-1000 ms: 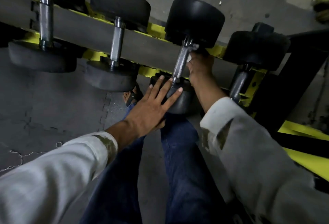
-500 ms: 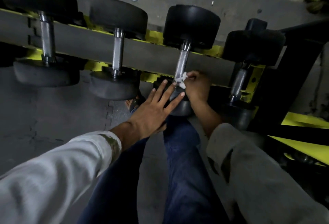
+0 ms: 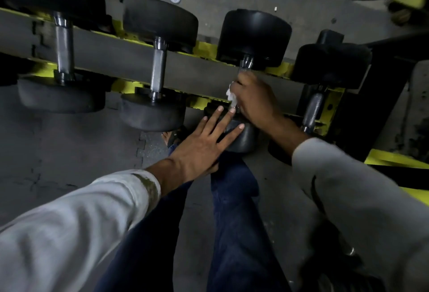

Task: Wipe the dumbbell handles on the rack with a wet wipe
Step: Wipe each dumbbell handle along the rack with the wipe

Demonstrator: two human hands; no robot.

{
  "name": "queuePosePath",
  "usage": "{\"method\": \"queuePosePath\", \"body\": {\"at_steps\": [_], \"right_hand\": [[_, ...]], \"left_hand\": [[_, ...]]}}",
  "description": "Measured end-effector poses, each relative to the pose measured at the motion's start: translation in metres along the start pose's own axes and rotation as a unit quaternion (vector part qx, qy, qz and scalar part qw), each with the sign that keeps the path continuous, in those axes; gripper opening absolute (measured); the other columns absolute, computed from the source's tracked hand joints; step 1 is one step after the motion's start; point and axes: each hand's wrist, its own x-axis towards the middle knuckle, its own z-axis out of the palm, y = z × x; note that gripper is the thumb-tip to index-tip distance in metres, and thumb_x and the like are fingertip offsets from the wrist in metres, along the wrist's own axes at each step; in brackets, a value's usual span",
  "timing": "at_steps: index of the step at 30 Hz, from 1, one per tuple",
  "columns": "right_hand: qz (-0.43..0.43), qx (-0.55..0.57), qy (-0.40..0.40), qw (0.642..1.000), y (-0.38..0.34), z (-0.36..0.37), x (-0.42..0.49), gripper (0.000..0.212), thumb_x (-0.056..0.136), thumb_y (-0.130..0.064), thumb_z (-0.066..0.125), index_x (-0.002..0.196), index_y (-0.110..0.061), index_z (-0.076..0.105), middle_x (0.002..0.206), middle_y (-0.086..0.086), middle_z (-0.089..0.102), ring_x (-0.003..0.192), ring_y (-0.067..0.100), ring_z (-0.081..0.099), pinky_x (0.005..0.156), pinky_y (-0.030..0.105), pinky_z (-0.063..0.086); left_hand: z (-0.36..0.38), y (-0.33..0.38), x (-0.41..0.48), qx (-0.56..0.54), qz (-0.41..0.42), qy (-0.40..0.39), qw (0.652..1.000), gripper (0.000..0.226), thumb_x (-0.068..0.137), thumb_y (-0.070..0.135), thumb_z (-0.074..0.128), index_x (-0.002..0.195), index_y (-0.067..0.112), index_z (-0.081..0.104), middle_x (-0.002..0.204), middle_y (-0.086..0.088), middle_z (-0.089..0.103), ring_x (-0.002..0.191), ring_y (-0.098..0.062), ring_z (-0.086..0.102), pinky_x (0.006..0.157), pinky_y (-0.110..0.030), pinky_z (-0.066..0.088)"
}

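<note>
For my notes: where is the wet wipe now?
Head view, right of centre: the right hand grips the wet wipe on the third dumbbell handle from the left.

Four dumbbells (image 3: 62,45) (image 3: 159,68) (image 3: 255,36) (image 3: 329,64), one rack (image 3: 104,45), two hands (image 3: 199,150) (image 3: 255,99), and one wet wipe (image 3: 232,96).

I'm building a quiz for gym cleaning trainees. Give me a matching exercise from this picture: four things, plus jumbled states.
1 left hand
2 right hand
3 wet wipe
4 leftmost dumbbell handle

A bare, untouched
B white, bunched
C flat on third dumbbell's near head
D gripping third dumbbell's handle

Pairs: 1-C, 2-D, 3-B, 4-A
</note>
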Motion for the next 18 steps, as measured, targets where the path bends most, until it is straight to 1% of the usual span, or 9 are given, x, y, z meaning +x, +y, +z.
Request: {"method": "queuePosePath", "body": {"at_steps": [4,6,7,9,11,13,15,16,18], "right_hand": [[-0.092,-0.138,0.008,0.986,0.015,0.0,0.02,0.024,0.091,-0.021,0.047,0.095,-0.012,0.069,0.101,0.008,0.066,0.103,0.03,0.061,0.089,0.038,0.048],[-0.19,-0.186,-0.042,0.963,0.008,0.009,0.01,0.026,0.087,-0.016,0.044,0.085,-0.013,0.07,0.086,0.007,0.067,0.092,0.03,0.064,0.105,0.042,0.037],[-0.219,-0.187,-0.074,0.955,0.007,0.008,0.009,0.022,0.087,-0.01,0.049,0.082,-0.013,0.07,0.081,0.007,0.067,0.088,0.03,0.065,0.112,0.045,0.029],[-0.202,-0.215,-0.147,0.944,0.007,-0.001,0.027,0.019,0.088,-0.006,0.055,0.083,-0.015,0.072,0.083,0.007,0.07,0.09,0.03,0.066,0.116,0.048,0.025],[-0.154,-0.279,-0.217,0.923,-0.003,-0.014,0.05,0.03,0.09,-0.015,0.043,0.097,-0.017,0.073,0.095,0.005,0.072,0.1,0.029,0.066,0.114,0.041,0.031],[-0.129,-0.28,-0.317,0.897,-0.025,-0.022,0.062,0.029,0.095,-0.022,0.047,0.111,-0.014,0.07,0.111,0.006,0.072,0.108,0.029,0.065,0.101,0.035,0.043],[-0.125,-0.244,-0.413,0.868,-0.04,-0.021,0.064,0.025,0.097,-0.024,0.054,0.113,-0.012,0.068,0.118,0.009,0.07,0.108,0.03,0.067,0.088,0.032,0.049],[-0.128,-0.225,-0.43,0.865,-0.042,-0.019,0.062,0.024,0.097,-0.024,0.054,0.111,-0.011,0.069,0.118,0.01,0.07,0.107,0.03,0.067,0.084,0.032,0.049],[-0.174,-0.209,-0.381,0.883,-0.036,-0.024,0.055,0.023,0.095,-0.026,0.054,0.106,-0.015,0.07,0.112,0.009,0.071,0.105,0.031,0.066,0.085,0.033,0.047]], "left_hand": [[0.001,0.003,-0.003,-0.001,-0.004,0.007,1.0,0.122,0.083,0.043,0.077,0.164,0.017,-0.01,0.167,-0.023,-0.023,0.155,-0.044,-0.017,0.126,-0.057,0.016],[0.003,0.005,-0.005,-0.005,-0.011,0.011,1.0,0.12,0.084,0.043,0.076,0.164,0.015,-0.008,0.167,-0.025,-0.021,0.155,-0.045,-0.016,0.127,-0.055,0.014],[0.003,0.007,-0.007,-0.005,-0.016,0.014,1.0,0.12,0.084,0.043,0.076,0.164,0.014,-0.007,0.167,-0.025,-0.02,0.155,-0.045,-0.016,0.127,-0.055,0.014],[0.004,0.01,-0.011,0.003,-0.027,0.014,1.0,0.119,0.086,0.046,0.074,0.164,0.012,-0.009,0.166,-0.026,-0.022,0.155,-0.044,-0.017,0.127,-0.054,0.014],[0.006,0.013,-0.015,0.005,-0.036,0.008,0.999,0.117,0.089,0.047,0.07,0.163,0.012,-0.014,0.165,-0.025,-0.026,0.155,-0.043,-0.019,0.128,-0.053,0.013],[0.007,0.017,-0.018,-0.003,-0.045,0.02,0.999,0.115,0.089,0.045,0.071,0.163,0.011,-0.01,0.166,-0.025,-0.025,0.156,-0.042,-0.015,0.127,-0.052,0.015],[0.008,0.02,-0.02,-0.017,-0.058,0.025,0.998,0.115,0.087,0.042,0.073,0.164,0.01,-0.005,0.167,-0.025,-0.021,0.157,-0.041,-0.012,0.127,-0.052,0.016],[0.008,0.022,-0.02,-0.021,-0.061,0.022,0.998,0.115,0.086,0.041,0.074,0.164,0.01,-0.004,0.167,-0.025,-0.021,0.157,-0.041,-0.012,0.127,-0.051,0.016],[0.007,0.025,-0.02,-0.02,-0.068,0.016,0.997,0.114,0.087,0.042,0.073,0.164,0.01,-0.005,0.166,-0.025,-0.022,0.156,-0.04,-0.013,0.128,-0.051,0.014]]}}
